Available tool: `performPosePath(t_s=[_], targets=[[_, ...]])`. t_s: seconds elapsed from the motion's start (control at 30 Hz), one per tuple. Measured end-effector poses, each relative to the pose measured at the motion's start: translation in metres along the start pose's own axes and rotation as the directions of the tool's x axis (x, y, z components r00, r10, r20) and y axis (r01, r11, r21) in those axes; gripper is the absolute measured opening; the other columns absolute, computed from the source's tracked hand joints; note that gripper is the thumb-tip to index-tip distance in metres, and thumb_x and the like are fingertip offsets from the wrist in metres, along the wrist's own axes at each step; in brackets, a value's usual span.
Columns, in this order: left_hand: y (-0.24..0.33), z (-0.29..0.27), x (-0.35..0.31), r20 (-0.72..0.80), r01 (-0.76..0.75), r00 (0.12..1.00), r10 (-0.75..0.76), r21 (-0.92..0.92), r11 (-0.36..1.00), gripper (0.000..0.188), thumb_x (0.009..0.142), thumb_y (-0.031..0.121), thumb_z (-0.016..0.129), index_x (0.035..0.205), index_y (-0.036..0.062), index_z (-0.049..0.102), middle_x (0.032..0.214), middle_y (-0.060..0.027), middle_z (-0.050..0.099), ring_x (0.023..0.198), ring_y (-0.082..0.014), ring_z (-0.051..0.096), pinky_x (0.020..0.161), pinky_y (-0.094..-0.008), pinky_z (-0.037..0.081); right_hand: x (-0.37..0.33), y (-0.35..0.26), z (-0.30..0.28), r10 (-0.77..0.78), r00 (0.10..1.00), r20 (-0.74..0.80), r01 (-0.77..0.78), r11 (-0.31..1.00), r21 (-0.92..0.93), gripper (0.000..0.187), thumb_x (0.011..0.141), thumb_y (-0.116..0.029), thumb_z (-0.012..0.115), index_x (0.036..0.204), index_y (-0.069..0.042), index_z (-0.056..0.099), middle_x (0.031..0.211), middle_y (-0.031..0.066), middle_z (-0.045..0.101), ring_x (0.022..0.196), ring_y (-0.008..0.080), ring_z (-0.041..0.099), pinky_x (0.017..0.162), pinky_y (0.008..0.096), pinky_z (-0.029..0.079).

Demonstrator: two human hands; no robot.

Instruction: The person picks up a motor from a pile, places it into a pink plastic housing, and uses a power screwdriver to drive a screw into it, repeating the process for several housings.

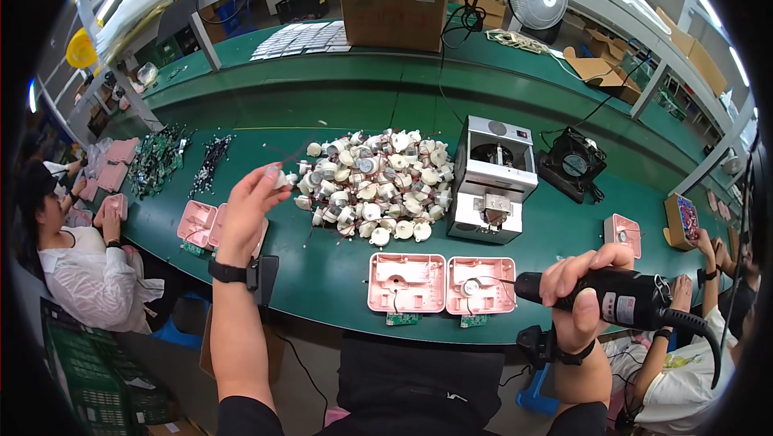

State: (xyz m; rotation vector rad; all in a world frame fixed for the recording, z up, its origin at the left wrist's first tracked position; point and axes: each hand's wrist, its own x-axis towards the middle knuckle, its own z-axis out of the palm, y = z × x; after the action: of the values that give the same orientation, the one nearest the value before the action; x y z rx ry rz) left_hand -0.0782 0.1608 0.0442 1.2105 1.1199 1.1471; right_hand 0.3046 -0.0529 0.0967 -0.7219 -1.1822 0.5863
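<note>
Seemingly, the right pink shell (501,293) has its round motor (472,285), the left pink shell (425,295) none, while the left hand (248,206) pinches a white motor (279,180) beside the heap (374,182) and the right hand (581,291) grips a screwdriver (624,295).

Left of the nearest pink case (427,299) is room; behind, motors (374,186) block.

"Your sleeves (250,417) are black and fairly short, and your hands (245,214) are bare."
"Yes, and your black wristbands (227,272) each carry a boxy black module (535,347); your black clothing (415,376) shows a small pale mark (456,396)."
</note>
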Motion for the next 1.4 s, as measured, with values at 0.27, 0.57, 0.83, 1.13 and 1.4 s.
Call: performPosePath(t_s=[0.27,0.57,0.83,1.13,1.4], targets=[[-0.024,0.016,-0.077,0.149,0.134,0.986,-0.081,-0.389,0.912,0.038,0.1,0.013,0.058,0.132,-0.0063,0.052,0.12,-0.0134,0.064,0.111,-0.0226,0.064,0.095,-0.0357,0.054,0.044,0.02,0.018,-0.037,0.999,-0.031,0.038,0.999,0.02,0.035,0.092,-0.018,0.066,0.113,-0.007,0.04,0.073,0.0071,0.052,0.052,0.0173,0.05,0.051,0.0308,0.045],[-0.058,0.04,-0.129,0.185,0.134,0.977,-0.111,-0.119,0.984,0.026,0.095,0.002,0.06,0.121,-0.0024,0.055,0.117,-0.0154,0.067,0.103,-0.021,0.066,0.092,-0.0335,0.055,0.096,0.064,0.01,0.019,0.994,-0.105,-0.034,0.988,-0.15,0.02,0.092,-0.009,0.063,0.104,-0.001,0.049,0.07,0.0076,0.056,0.054,0.0166,0.055,0.052,0.0303,0.046],[-0.044,0.064,-0.134,0.196,0.098,0.976,-0.095,-0.009,0.995,0.034,0.085,-0.008,0.067,0.118,-0.0028,0.059,0.118,-0.0148,0.069,0.106,-0.0178,0.066,0.093,-0.0316,0.053,0.089,0.073,0.012,0.139,0.982,-0.129,-0.155,0.98,-0.123,0.02,0.094,-0.014,0.063,0.104,-0.002,0.05,0.07,0.0069,0.055,0.053,0.0168,0.055,0.051,0.0299,0.045],[-0.054,0.104,-0.123,0.431,-0.526,0.842,0.324,0.52,0.674,0.029,0.073,0.007,0.081,0.101,0.0066,0.072,0.117,-0.0083,0.068,0.116,-0.0319,0.061,0.098,-0.0412,0.049,0.028,0.021,0.013,0.186,0.98,-0.071,-0.174,0.974,0.147,0.029,0.093,-0.011,0.062,0.112,-0.004,0.041,0.072,0.0096,0.055,0.054,0.017,0.053,0.055,0.0317,0.049],[-0.072,0.117,-0.112,0.465,-0.605,0.796,0.387,0.603,0.52,0.03,0.07,0.017,0.084,0.097,0.0105,0.072,0.108,-0.0043,0.067,0.12,-0.0296,0.056,0.099,-0.0449,0.046,0.012,0.008,0.011,0.128,0.991,0.026,-0.128,0.992,0.017,0.038,0.092,-0.027,0.065,0.111,-0.008,0.038,0.071,0.0073,0.052,0.049,0.0161,0.05,0.049,0.0313,0.047]])
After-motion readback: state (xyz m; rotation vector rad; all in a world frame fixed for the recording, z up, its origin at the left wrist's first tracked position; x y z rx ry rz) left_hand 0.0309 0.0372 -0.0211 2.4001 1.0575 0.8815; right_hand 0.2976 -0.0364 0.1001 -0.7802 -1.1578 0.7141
